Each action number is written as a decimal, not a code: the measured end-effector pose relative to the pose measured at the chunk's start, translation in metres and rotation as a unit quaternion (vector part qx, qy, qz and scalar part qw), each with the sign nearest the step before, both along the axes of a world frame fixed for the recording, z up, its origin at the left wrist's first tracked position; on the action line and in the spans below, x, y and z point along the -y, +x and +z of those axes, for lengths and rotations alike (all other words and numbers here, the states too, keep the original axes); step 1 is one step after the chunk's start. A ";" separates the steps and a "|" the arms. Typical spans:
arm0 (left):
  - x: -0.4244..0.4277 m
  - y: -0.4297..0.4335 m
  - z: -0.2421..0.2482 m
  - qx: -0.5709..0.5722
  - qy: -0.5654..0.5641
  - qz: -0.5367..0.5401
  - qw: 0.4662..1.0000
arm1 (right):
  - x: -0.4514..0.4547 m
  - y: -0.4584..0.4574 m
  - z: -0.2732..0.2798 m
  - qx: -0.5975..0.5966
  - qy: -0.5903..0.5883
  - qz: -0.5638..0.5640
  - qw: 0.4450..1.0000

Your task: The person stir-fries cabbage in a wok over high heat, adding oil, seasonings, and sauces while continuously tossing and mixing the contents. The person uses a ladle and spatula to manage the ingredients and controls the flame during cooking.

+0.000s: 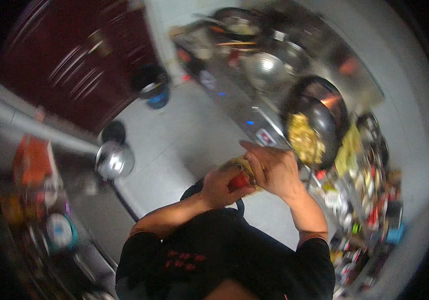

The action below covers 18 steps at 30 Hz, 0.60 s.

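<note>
My left hand (220, 187) is closed around a blurred container with a red part (239, 181) and a yellowish rim, held in front of my body. My right hand (276, 168) is against the container's right side, its fingers bent over the top and one finger pointing left; whether it grips anything is hard to see. Just beyond my right hand, a dark wok (325, 129) holds yellow food (305, 140) in chunks, with a utensil's handle reaching towards me.
A metal bowl or lid (265, 71) and another pan (237, 24) stand farther along the stove counter. Bottles and packets (349, 210) crowd the right side. A shiny metal pot (115, 160) is at left, a dark bin (150, 84) near the door (75, 56).
</note>
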<state>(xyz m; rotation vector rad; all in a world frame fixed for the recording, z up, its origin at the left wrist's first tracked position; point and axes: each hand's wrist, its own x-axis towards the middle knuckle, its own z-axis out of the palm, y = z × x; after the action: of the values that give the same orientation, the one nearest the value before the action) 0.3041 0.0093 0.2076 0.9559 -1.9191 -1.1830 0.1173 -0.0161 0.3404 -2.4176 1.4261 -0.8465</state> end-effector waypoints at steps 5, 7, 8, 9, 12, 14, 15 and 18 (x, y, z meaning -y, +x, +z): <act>-0.107 0.101 0.029 -0.009 -0.060 0.185 0.981 | -0.045 0.094 0.011 0.038 -0.032 0.230 0.972; -0.151 0.136 0.043 -0.011 -0.023 0.246 0.969 | -0.060 0.137 0.019 0.010 -0.035 0.296 0.954; -0.174 0.154 0.049 -0.011 -0.044 0.268 0.962 | -0.070 0.163 0.022 0.020 -0.045 0.355 0.934; -0.194 0.172 0.055 -0.016 -0.078 0.291 0.954 | -0.080 0.189 0.028 0.011 -0.045 0.398 0.916; -0.258 0.225 0.063 -0.014 -0.086 0.381 0.920 | -0.120 0.277 0.043 0.006 -0.074 0.506 0.859; -0.300 0.263 0.064 -0.016 -0.125 0.438 0.890 | -0.153 0.338 0.053 -0.017 -0.068 0.566 0.821; -0.325 0.285 0.062 -0.015 -0.143 0.467 0.873 | -0.174 0.371 0.056 -0.021 -0.081 0.599 0.796; -0.389 0.344 0.060 -0.048 -0.069 0.524 0.847 | -0.230 0.466 0.066 -0.045 -0.115 0.683 0.719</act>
<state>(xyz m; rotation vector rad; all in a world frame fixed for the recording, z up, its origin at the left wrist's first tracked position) 0.6484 0.3984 0.2674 1.5196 -1.0426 -0.4046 0.5834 0.2144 0.4059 -2.7087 -0.6899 -0.4404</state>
